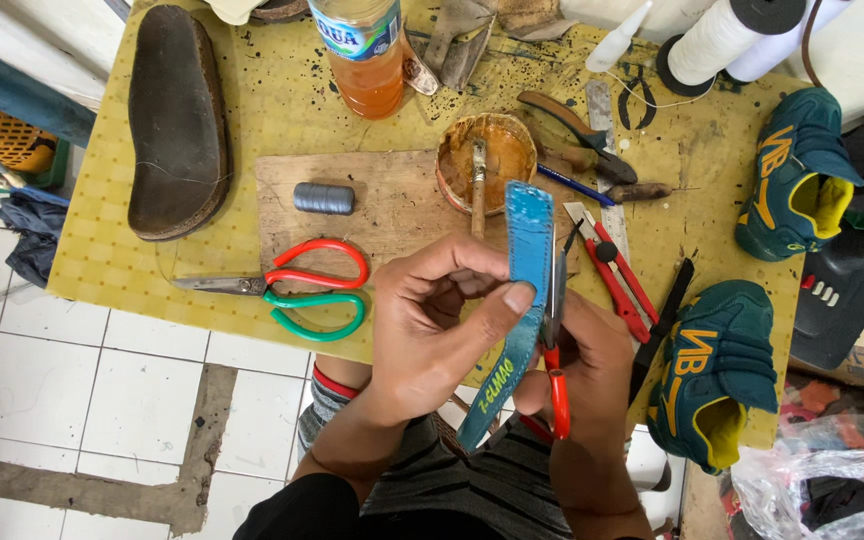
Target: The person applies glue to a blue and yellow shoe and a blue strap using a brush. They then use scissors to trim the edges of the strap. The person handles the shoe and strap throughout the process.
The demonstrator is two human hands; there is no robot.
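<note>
Pinching blue strap upright in left hand; gripping red-handled snips in right hand, blades touching strap's right edge.

on the table, a wooden board lies at the middle with a thread spool on its left part and a glue tin at its far right corner. scissors lie at the board's near edge, a shoe sole by the left edge, two shoes at the right edge, a bottle at the far edge.
</note>
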